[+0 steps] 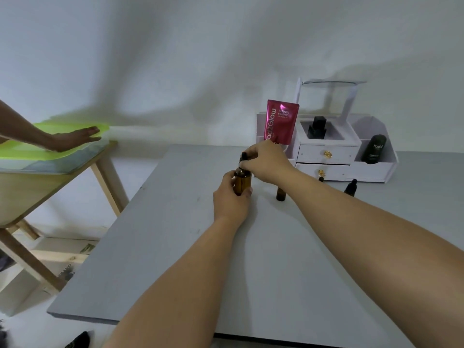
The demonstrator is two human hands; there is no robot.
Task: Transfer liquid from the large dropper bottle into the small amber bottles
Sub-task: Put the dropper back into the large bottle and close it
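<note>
Left hand (232,197): fingers and thumb curled round the body of the large dropper bottle (243,184), holding it upright on the table (175,247).
Right hand (268,162): fingertips pinching the black dropper cap (244,158) at the top of that bottle; whether the cap is seated or lifted cannot be told.
Large dropper bottle: amber, standing near the table's far edge, about midway between its left and right edges.
Small amber bottle (281,193): upright just right of the large bottle, apart from it; its top lies behind the right forearm.
Second small bottle (351,188): black dropper top showing, further right, its lower part hidden by the right forearm.
Organizer (351,169): white, with drawers, at the table's far edge to the right.
Pink pouch (280,121): upright at the organizer's left end, behind the right hand.
Black bottle (374,149): standing in the organizer's right compartment.
Black flask (317,128): in the organizer's upper middle tray.
Another person's hand (75,139): flat on a green lid (25,153) on a wooden side table (105,172), well left of the grey table.
</note>
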